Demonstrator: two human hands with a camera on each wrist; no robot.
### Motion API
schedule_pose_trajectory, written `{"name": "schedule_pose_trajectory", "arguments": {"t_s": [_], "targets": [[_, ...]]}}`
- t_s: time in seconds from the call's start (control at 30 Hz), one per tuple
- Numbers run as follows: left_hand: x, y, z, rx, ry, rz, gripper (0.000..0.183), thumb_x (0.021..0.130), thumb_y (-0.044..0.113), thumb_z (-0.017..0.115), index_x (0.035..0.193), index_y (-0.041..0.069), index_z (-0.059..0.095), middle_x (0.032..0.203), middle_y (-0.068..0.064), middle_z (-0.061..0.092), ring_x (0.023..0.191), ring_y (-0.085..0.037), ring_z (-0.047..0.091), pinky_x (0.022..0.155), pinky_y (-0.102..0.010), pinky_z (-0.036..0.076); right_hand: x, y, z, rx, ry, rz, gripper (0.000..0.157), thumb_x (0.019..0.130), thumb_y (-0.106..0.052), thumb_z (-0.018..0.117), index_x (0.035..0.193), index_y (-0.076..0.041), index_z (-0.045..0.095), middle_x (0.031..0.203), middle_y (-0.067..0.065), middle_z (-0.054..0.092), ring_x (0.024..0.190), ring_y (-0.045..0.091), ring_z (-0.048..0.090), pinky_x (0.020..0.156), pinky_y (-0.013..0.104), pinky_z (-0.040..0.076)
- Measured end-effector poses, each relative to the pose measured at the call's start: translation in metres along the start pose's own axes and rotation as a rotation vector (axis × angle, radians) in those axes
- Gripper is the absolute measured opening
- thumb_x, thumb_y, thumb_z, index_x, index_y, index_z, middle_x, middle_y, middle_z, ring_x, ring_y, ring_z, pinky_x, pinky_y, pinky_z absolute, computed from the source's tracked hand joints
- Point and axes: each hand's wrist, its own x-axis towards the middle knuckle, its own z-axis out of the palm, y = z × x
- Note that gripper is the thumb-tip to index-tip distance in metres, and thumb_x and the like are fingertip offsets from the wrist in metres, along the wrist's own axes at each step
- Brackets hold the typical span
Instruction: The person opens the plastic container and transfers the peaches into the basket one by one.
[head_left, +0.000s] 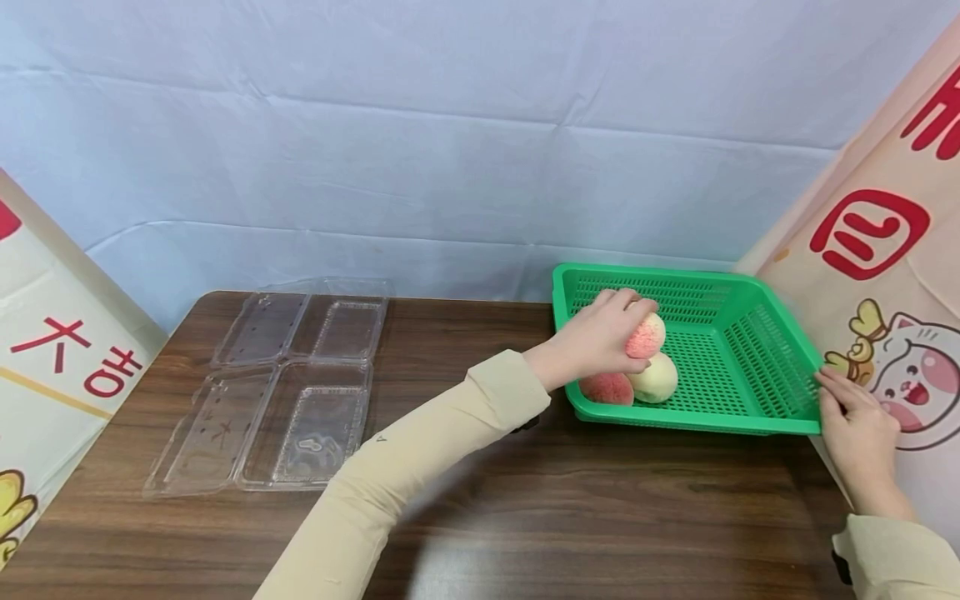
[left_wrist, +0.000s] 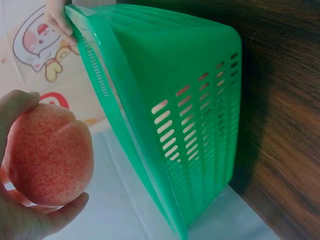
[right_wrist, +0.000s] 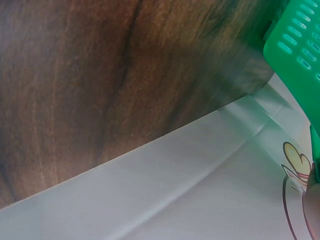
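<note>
My left hand [head_left: 606,333] grips a pink-and-cream peach [head_left: 647,337] over the left part of a green plastic basket [head_left: 780,333]. In the left wrist view, the fingers and thumb curl round this peach [left_wrist: 50,155], level with the basket's rim. Below that hand, a pale peach [head_left: 656,379] and a redder peach [head_left: 607,388] lie in the basket's front left corner. At the front right corner my right hand [head_left: 858,433] holds the rim between fingers and thumb. Only a sliver of that hand shows in the right wrist view.
Two clear plastic clamshell boxes [head_left: 277,364] lie with lids opened to the left on the wooden table [head_left: 600,508]. Pale cloth [head_left: 450,167] hangs behind the table, and printed sheets [head_left: 862,333] stand at both sides. The basket sits near the table's right edge.
</note>
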Motion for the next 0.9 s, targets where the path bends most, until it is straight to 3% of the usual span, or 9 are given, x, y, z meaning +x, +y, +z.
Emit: {"name": "schedule_pose_trajectory", "arguments": {"t_s": [0.63,0.9], "targets": [[0.014,0.023,0.004,0.013,-0.066,-0.025,0.067,0.08,0.044,0.062,0.137,0.024,0.034,0.131,0.006,0.038,0.115,-0.01,0.035,0.083,-0.019,0.041,0.001,0.0,0.0,0.001,-0.001,-0.009,0.032,0.09,-0.01,0.044,0.111,0.003,0.063,0.106,-0.05,0.032,0.115,-0.018,0.033,0.1,0.013,0.021],[0.019,0.03,0.006,0.009,-0.056,-0.005,0.068,0.079,0.044,0.063,0.137,0.023,0.035,0.13,0.005,0.038,0.113,-0.012,0.036,0.081,-0.02,0.041,-0.001,0.0,0.0,0.009,0.022,-0.036,0.031,0.089,-0.01,0.045,0.108,0.003,0.065,0.104,-0.05,0.033,0.111,-0.021,0.033,0.097,0.01,0.021]]}}
